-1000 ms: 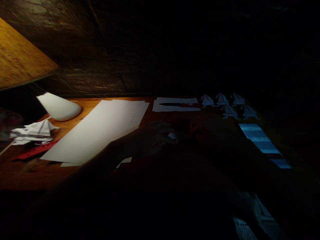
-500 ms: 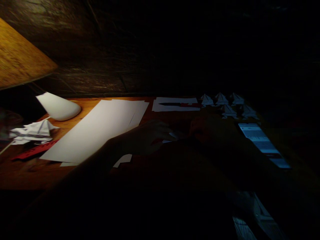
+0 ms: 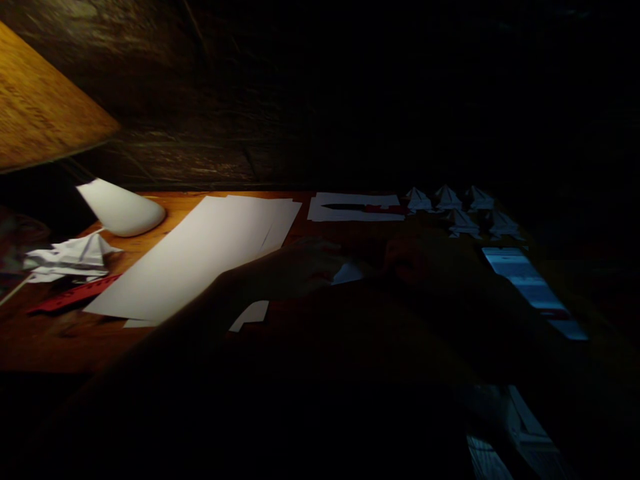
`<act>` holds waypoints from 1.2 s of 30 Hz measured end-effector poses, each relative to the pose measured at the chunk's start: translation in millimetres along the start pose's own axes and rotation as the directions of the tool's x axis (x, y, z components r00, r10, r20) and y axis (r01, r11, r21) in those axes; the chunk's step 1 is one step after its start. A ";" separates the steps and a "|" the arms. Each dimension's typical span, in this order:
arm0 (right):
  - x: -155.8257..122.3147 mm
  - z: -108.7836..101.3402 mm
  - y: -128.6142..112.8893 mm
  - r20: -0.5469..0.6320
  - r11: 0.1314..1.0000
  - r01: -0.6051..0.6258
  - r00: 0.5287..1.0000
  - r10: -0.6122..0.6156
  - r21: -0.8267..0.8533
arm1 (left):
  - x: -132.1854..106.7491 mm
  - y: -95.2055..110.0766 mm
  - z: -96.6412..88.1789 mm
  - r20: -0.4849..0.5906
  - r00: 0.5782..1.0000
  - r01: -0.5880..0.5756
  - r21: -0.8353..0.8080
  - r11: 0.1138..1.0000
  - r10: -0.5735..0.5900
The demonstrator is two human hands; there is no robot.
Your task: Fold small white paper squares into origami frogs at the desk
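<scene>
The scene is very dark. My left hand (image 3: 300, 270) and my right hand (image 3: 420, 263) meet over the middle of a wooden table (image 3: 165, 207). A small white piece of paper (image 3: 349, 272) shows between them, and both hands appear closed on it, though the fingers are dim. A stack of white paper sheets (image 3: 210, 253) lies just left of my left hand. A small paper offcut (image 3: 250, 315) lies below my left wrist.
Several folded paper figures (image 3: 460, 210) stand in rows at the back right. A lit phone screen (image 3: 533, 290) lies to the right. A sheet with a knife or cutter (image 3: 355, 207) sits behind. At left are a lamp shade (image 3: 35, 120), a white base (image 3: 123, 210), crumpled paper (image 3: 70, 257) and a red ruler (image 3: 75, 293).
The hands stay together in the middle. The small white paper between them shows a little more now, and the view has shifted slightly.
</scene>
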State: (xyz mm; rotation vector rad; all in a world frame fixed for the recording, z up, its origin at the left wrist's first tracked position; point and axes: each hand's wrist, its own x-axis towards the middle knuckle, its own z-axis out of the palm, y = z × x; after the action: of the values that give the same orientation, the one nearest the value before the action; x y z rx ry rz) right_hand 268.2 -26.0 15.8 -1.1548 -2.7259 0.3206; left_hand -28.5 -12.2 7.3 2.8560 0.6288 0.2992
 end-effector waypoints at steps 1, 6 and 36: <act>0.1 0.0 0.2 0.003 1.000 0.001 1.000 -0.001 0.004 | -0.5 0.6 -0.9 0.016 1.000 0.005 -0.020 1.000 -0.005; -0.4 -1.4 -1.0 0.006 0.999 -0.007 1.000 0.007 0.035 | -3.6 3.9 -7.4 0.109 0.994 0.021 -0.137 0.990 -0.006; 10.9 19.1 -15.5 -0.380 0.976 -0.076 0.912 0.151 0.206 | 19.5 -4.0 19.9 -0.196 0.874 0.192 -0.701 0.687 -0.444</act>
State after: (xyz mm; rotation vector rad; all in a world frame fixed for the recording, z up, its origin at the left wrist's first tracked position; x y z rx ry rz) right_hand 245.6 -31.2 2.1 -1.1809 -2.2351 0.3113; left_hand -7.9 -3.2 -9.8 1.9607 0.8664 0.8064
